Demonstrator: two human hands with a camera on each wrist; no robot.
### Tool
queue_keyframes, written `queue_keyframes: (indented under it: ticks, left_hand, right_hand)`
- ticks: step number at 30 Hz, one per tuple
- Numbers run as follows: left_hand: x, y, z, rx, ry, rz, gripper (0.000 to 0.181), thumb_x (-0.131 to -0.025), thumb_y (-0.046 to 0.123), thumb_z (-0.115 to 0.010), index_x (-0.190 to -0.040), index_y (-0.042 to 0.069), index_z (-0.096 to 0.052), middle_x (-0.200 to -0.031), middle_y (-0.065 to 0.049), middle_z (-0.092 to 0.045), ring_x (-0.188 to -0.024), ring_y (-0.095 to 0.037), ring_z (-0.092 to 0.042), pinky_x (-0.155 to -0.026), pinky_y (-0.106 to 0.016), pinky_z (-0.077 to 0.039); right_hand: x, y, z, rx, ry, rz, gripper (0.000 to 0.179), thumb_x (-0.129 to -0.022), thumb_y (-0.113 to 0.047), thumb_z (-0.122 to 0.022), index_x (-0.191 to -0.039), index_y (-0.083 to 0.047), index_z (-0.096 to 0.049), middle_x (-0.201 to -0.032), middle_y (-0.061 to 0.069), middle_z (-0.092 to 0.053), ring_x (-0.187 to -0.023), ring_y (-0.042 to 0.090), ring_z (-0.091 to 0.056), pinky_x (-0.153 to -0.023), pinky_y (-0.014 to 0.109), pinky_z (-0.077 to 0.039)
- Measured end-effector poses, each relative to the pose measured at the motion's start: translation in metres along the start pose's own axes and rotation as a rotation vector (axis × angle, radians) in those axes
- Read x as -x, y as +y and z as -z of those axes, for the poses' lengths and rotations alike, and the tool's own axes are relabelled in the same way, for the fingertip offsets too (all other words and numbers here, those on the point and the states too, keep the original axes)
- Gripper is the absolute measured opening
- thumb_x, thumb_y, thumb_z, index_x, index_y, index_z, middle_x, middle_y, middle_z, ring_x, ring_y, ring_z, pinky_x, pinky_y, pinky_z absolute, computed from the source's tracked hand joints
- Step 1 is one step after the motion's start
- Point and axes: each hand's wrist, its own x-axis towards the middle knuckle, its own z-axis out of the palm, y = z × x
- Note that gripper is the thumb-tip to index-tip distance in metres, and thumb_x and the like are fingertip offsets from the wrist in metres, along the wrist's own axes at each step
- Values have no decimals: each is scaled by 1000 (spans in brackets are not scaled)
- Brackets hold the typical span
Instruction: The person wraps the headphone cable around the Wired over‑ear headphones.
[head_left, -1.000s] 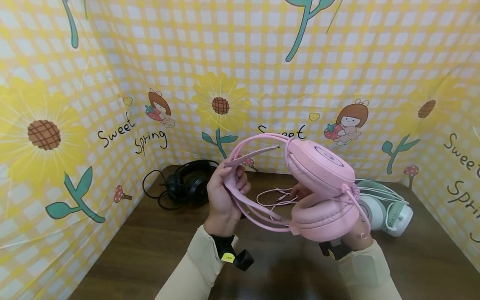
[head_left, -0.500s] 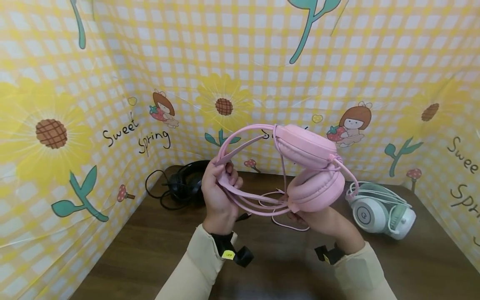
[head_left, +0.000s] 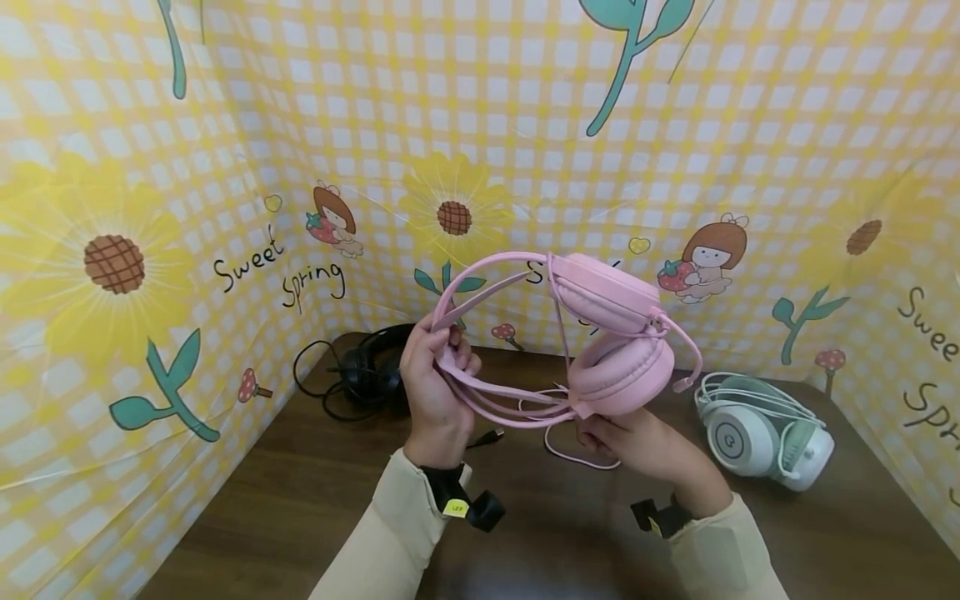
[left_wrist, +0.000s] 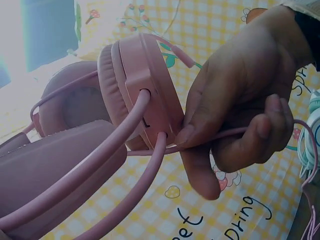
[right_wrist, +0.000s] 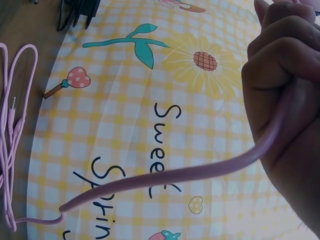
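Observation:
A pink over-ear headset [head_left: 622, 375] is held up above the table, its ear cups toward the right. My left hand [head_left: 438, 392] grips the headband and its inner strap. Just under the lower ear cup, my right hand [head_left: 645, 450] pinches the headset's pink cable [right_wrist: 175, 175]; in the left wrist view, thumb and forefinger meet on it beside the cup. One strand runs from the upper cup down to the lower one. The microphone boom [head_left: 693, 354] sticks out to the right. More cable hangs down and lies in long loops on the table in the right wrist view.
On the brown table [head_left: 315, 517], a black headset [head_left: 367, 375] with a cable lies back left, partly behind my left hand. A white-and-green headset [head_left: 765, 433], its cable wound round it, lies at the right. Yellow checked cloth [head_left: 555, 183] encloses the back and sides.
The pink headset has shifted a little left. My right hand has come from behind the ear cups to below the lower one. Fewer cable turns show at the microphone's base.

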Motion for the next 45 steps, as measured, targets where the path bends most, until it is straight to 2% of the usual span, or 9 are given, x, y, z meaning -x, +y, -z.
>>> queue_keyframes:
  ticks: [5,10,15,23,31,34,40,45]
  left_hand:
    - [-1,1,0,-30,5,-37,24,-91,3,-42,-110,-2,-56,-80,-8,-43,-55,-12,-38,-48,-23,-34]
    - [-1,1,-2,-57,7,-65,17,-91,4,-46,-104,2,-56,-81,-8,-45,-56,-12,-39,-49,-23,-35]
    - [-1,1,-2,-60,11,-79,23,-91,4,-47,-112,-1,-56,-79,-7,-46,-57,-12,-40,-49,-22,-35]
    - [-3,2,-1,-106,40,-195,24,-92,4,-51,-115,-2,-55,-76,-7,-45,-57,-13,-40,-49,-24,-35]
    - [-3,2,-1,-176,63,-223,28,-89,0,-55,-117,-4,-55,-77,-6,-47,-56,-14,-39,-49,-24,-35]
    - [-3,2,-1,-208,72,-239,31,-86,-2,-58,-117,-5,-56,-79,-7,-49,-56,-14,-40,-50,-24,-36]
    - [-2,0,-1,-293,84,-287,34,-83,-5,-62,-117,-6,-59,-89,-16,-57,-62,-14,-46,-50,-22,-39]
    - [-2,-2,-2,-352,79,-326,35,-80,-9,-62,-115,-7,-61,-93,-17,-59,-68,-14,-50,-54,-20,-44]
  right_hand:
    - [-1,2,0,45,11,10,21,-102,-4,-44,-84,-7,-54,-70,-4,-49,-55,8,-44,-49,25,-40]
    - [-3,0,1,93,4,-36,17,-103,-13,-47,-88,-9,-54,-69,-4,-48,-56,7,-43,-51,24,-40]
    - [-6,0,-1,121,-10,-37,20,-103,-15,-47,-84,-11,-54,-68,-6,-48,-57,7,-44,-54,25,-41]
    - [-9,1,0,250,-93,-44,26,-104,-26,-46,-83,-15,-56,-65,-12,-49,-54,5,-47,-55,25,-43]
    - [-9,0,2,276,-117,-49,28,-104,-28,-47,-79,-17,-56,-64,-13,-48,-55,3,-47,-54,25,-43]
    - [-8,-1,2,261,-133,-76,28,-103,-30,-48,-79,-17,-57,-63,-12,-48,-54,4,-47,-54,25,-42]
    - [-7,-1,3,217,-150,-114,24,-101,-28,-52,-81,-16,-56,-62,-10,-47,-54,5,-47,-53,25,-41]
    - [-5,0,3,267,-143,-92,19,-100,-27,-54,-83,-20,-56,-64,-14,-47,-57,4,-48,-54,24,-42]
